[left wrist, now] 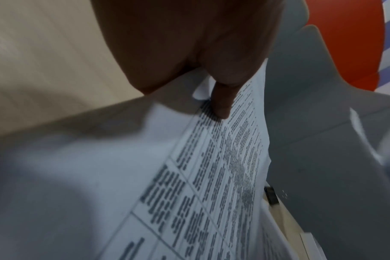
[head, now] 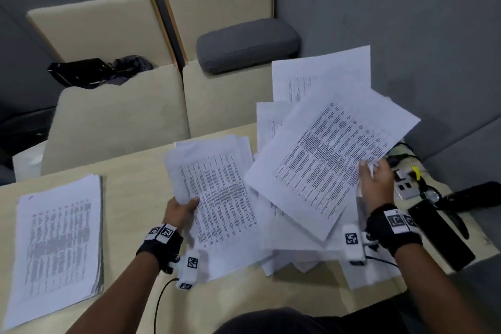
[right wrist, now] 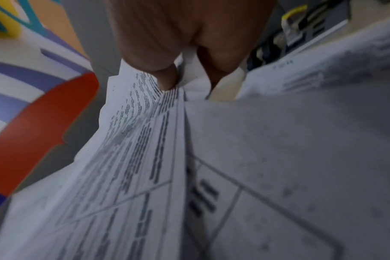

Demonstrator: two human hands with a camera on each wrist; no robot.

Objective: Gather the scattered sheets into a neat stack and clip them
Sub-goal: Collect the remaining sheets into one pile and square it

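Printed white sheets lie scattered over the right half of a light wooden table (head: 135,171). My left hand (head: 180,207) grips the near-left edge of a small bundle of sheets (head: 217,187); in the left wrist view the thumb (left wrist: 223,98) presses on the printed page (left wrist: 211,176). My right hand (head: 375,179) pinches the right edge of a fanned bunch of sheets (head: 333,154) lifted off the pile; the right wrist view shows fingers (right wrist: 167,77) curled round these pages (right wrist: 145,149). A neat stack of sheets (head: 57,247) rests at the table's left. No clip is visible.
Loose sheets (head: 298,255) lie under the raised bunch. A socket box with cables (head: 406,184) and a black bar-shaped object (head: 439,236) sit at the table's right edge. Beige seats (head: 122,116), a grey cushion (head: 248,45) and a black bag (head: 81,72) lie beyond.
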